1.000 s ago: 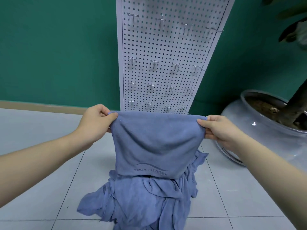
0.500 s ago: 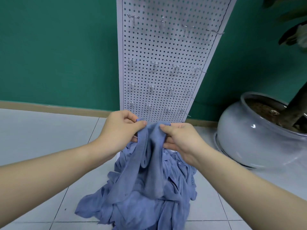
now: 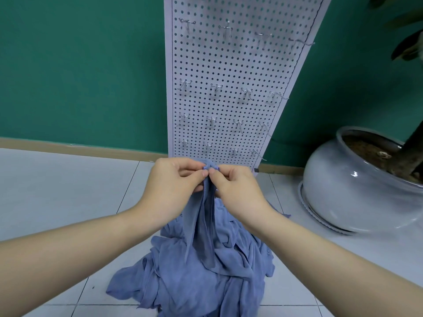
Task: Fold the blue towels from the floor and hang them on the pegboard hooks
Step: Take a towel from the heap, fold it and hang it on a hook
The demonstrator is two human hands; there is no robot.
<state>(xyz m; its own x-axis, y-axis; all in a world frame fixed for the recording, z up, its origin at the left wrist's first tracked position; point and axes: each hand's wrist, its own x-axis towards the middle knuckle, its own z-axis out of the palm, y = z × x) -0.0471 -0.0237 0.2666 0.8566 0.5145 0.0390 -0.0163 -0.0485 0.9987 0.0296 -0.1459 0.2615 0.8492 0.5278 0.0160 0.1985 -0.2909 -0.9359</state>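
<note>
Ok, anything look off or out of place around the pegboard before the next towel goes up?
Nothing damaged or spilled. The pegboard leans tilted against the wall, its hooks all bare. The blue towels lie in a crumpled heap on the floor, and both hands pinch one towel bunched together, not yet folded flat.

Green wall, pale tiled floor, potted plant at right

A dark green wall fills the back of the room, with a tan baseboard along its foot. The floor is pale grey tile with thin dark joints. At the floor's right edge a round, glossy grey pot stands on a ribbed saucer, holding soil and a dark trunk. Leaves show at upper right. Light is soft and even.
</note>
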